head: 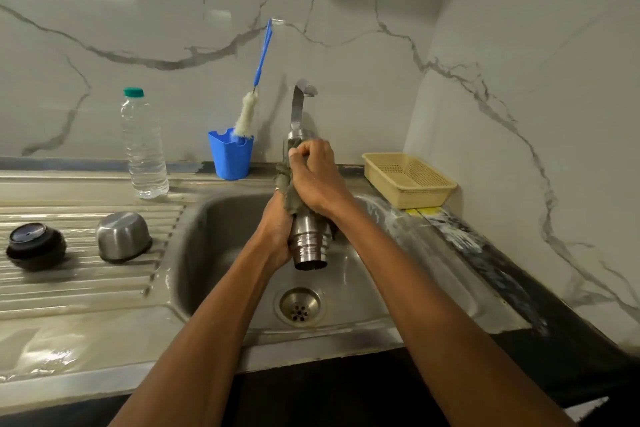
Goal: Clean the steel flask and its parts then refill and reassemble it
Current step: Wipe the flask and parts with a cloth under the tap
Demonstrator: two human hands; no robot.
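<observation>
Both hands are clenched on the cylindrical stainless steel flask (309, 240). The left hand (277, 230) wraps its fingers round the lower body beside the stepped neck. The right hand (316, 174) grips a grey-green rag (286, 184) bunched round the upper body.

From the head view, the flask is held above the steel sink basin (221, 236), tilted with its open mouth down and toward the person, just in front of the curved steel tap (300, 104). That tilt probably lets drips fall to the round drain (300, 305), while the left hand steadies the flask and the right rubs the outside.

The parts sit well apart on the ribbed steel draining board (69, 291), likely so they can drain: a black round stopper (35, 246) and, near it, an upturned steel cup lid (123, 236). Behind them stands a clear plastic water bottle with a green cap (144, 146), probably for the refill. A blue-handled bottle brush (257, 80) stands in a blue plastic cup (230, 157), and a beige plastic basket (408, 180) is to the right.

No brand, label or writing can be read on anything.
</observation>
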